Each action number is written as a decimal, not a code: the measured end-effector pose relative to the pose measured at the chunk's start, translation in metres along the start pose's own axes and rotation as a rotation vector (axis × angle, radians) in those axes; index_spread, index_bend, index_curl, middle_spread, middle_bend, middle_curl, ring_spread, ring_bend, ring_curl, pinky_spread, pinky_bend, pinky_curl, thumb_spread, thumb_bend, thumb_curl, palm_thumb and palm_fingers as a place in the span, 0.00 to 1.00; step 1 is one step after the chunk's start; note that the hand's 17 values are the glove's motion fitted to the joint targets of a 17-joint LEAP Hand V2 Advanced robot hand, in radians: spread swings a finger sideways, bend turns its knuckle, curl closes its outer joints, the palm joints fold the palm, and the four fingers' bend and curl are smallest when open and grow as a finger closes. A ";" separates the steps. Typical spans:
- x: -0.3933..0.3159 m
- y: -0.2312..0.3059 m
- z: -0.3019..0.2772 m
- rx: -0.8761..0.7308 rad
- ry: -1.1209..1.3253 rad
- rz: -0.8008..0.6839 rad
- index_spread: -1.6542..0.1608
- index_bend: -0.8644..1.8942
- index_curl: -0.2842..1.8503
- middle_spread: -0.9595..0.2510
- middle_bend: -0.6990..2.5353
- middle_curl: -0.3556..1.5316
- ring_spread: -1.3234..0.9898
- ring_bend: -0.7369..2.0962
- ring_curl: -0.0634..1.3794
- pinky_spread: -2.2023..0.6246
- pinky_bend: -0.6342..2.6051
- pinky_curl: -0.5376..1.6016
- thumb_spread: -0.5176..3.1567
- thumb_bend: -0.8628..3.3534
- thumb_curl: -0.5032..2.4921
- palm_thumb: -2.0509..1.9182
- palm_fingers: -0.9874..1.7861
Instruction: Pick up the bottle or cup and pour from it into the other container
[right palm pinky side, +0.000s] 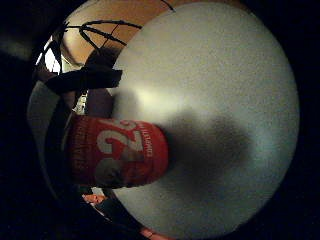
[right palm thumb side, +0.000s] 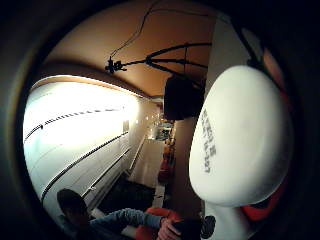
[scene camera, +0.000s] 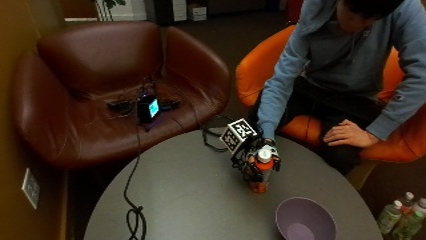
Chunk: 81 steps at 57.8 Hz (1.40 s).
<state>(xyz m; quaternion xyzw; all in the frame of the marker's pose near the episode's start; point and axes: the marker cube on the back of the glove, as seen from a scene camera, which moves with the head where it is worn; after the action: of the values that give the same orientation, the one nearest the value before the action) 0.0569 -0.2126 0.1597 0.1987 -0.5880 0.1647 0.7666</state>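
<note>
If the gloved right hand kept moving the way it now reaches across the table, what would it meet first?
Nothing new: the right hand already grips the orange bottle standing on the table. Beyond it the table looks bare; the purple bowl seems off to one side, though depth is unclear.

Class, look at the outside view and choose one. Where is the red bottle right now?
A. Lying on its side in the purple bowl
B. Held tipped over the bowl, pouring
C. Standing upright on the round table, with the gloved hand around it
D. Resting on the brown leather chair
C: the red bottle stands upright on the table with the gloved right hand gripping it, apart from the purple bowl.
</note>
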 end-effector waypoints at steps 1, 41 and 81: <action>0.004 0.004 -0.002 -0.005 0.001 0.002 0.81 0.36 0.28 0.72 0.33 0.44 0.50 0.44 0.33 0.69 0.33 0.42 0.20 0.20 0.40 0.77 0.77; -0.080 -0.034 0.027 -0.328 0.831 -0.106 0.81 0.36 0.29 0.72 0.33 0.46 0.49 0.44 0.35 0.68 0.33 0.42 0.19 0.20 0.41 0.77 0.78; -0.132 -0.051 0.121 -0.602 2.172 -0.199 0.81 0.36 0.29 0.70 0.33 0.46 0.48 0.44 0.36 0.67 0.34 0.43 0.19 0.19 0.41 0.76 0.78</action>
<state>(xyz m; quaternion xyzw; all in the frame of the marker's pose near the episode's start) -0.0527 -0.3197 0.0546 -0.1964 0.3921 0.0400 0.8978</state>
